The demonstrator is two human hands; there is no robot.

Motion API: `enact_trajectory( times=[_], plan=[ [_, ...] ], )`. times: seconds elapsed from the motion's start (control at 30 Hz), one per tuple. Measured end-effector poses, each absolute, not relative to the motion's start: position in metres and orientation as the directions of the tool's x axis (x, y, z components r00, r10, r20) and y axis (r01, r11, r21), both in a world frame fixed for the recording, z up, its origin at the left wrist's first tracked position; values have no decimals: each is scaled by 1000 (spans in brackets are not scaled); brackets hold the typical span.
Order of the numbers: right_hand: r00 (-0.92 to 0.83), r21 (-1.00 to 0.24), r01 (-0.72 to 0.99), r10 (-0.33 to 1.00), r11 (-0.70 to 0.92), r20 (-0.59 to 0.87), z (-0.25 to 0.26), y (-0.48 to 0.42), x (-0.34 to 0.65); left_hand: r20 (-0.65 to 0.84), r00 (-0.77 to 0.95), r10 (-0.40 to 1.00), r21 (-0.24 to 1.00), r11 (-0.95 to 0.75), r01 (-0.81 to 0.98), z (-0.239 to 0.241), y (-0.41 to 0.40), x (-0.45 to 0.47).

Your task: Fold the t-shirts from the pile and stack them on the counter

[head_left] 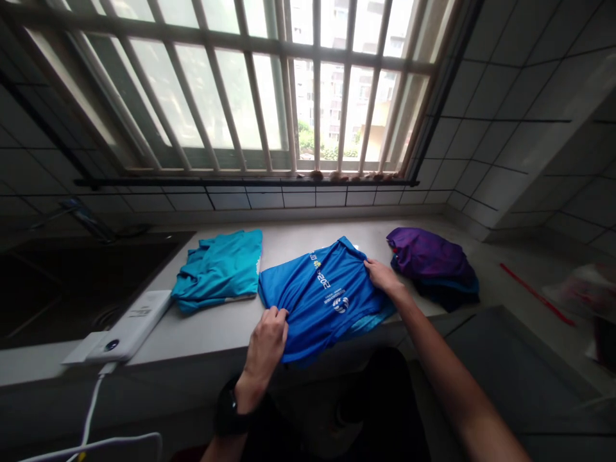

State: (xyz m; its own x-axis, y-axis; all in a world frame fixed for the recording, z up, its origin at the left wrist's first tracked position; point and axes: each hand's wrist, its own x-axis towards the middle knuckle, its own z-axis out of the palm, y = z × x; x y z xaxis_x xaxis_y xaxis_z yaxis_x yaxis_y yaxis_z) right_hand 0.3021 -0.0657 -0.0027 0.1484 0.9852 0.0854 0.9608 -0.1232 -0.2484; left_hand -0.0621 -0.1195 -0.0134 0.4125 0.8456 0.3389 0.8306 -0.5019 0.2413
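A blue printed T-shirt (301,282) lies partly folded on the counter, its lower edge hanging over the front. My left hand (269,337), with a dark watch on the wrist, is closed on the shirt's near left side. At the far right edge, the fingers of my right hand (382,276) pinch the fabric. A lighter blue patch of cloth shows under the shirt's right side. To the left rests a folded teal garment (221,269). On the right sits a pile with a purple garment (430,253) on top and darker blue cloth beneath.
A white power bank (137,324) with a cable lies at the counter's left front. Further left is a dark sink (158,256) with a faucet (86,218). A barred window (269,45) stands behind the counter. A red strip (536,294) lies at the right.
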Motion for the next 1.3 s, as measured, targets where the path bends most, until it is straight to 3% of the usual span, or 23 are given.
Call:
enact_trajectory(
  times=[0.13,0.2,0.33,0.43,0.5,0.57,0.63,0.7,0.8,0.93,1.13,1.3],
  plan=[
    [139,-234,963,990,-132,12,27,-33,282,193,539,820,403,-567,718,-4,-153,-38],
    [110,-265,960,992,-91,57,38,-37,268,225,564,795,417,-602,681,0,-149,-38],
    [-1,-452,875,936,171,352,31,-105,235,306,638,707,252,-706,662,-7,-110,-69],
    [138,-655,725,888,211,439,-15,-187,209,234,712,662,164,-749,642,-21,-93,-96],
    [442,-812,582,822,42,359,-59,-234,194,243,718,652,129,-755,643,-29,-94,-104],
    [695,-929,336,707,-157,132,-101,-265,183,278,718,638,90,-762,642,-35,-102,-102],
    [710,-984,80,701,-162,-58,-129,-277,175,324,716,618,47,-767,640,-39,-113,-96],
    [581,-988,-95,799,-125,-157,-136,-273,171,367,720,589,26,-780,625,-42,-120,-89],
    [393,-976,-157,897,-152,-203,-120,-254,168,392,732,557,53,-808,587,-44,-120,-85],
    [429,-954,-180,853,-241,-297,-93,-239,170,361,756,546,85,-827,556,-46,-101,-100],
    [322,-835,-530,876,-148,-360,-73,-237,168,427,740,520,147,-847,510,-57,-91,-132],
    [371,-898,-433,894,-74,-253,-33,-195,166,451,572,685,244,-711,660,-45,-85,-151]
  ],
)
